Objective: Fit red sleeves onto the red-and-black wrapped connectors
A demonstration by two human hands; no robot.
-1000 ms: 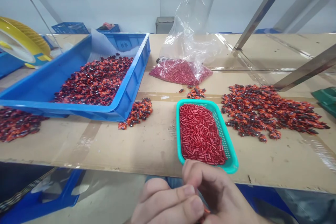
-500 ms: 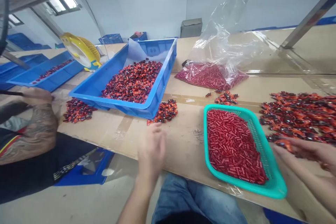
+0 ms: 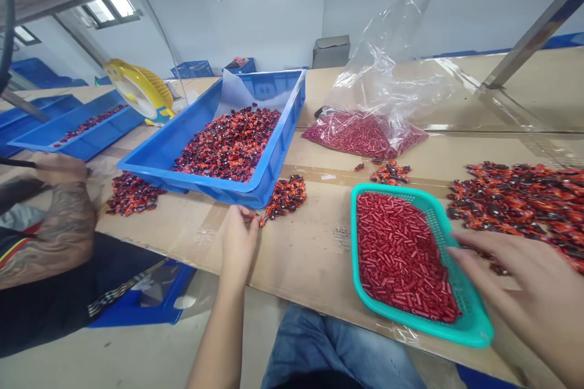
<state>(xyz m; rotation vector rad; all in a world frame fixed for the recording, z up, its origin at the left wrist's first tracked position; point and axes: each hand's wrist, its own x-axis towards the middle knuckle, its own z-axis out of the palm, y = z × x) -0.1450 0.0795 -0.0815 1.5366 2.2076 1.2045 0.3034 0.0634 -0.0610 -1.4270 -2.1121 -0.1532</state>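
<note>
My left hand [image 3: 238,242] rests at the cardboard-covered table's edge [image 3: 314,249], with its fingertips just left of a small heap of orange-and-dark pieces [image 3: 285,197]. Whether those fingers hold anything is unclear. My right hand [image 3: 515,292] reaches over the right rim of a teal mesh basket [image 3: 469,331], fingers spread and holding nothing. The basket is full of short red tubes [image 3: 401,258]. Beyond my right fingers lies a broad pile of the same orange-and-dark pieces [image 3: 520,209].
A blue crate [image 3: 269,146] heaped with these pieces stands left of centre. Behind the basket sits a clear bag of red tubes [image 3: 362,134]. A co-worker's tattooed arm [image 3: 64,225] works at the left, near a long blue tray [image 3: 77,127]. A yellow reel [image 3: 139,88] stands beyond.
My hands have parted from their position together near the table's front edge. The left now sits by the small heap, the right over the basket. The view has swung left and upward.
</note>
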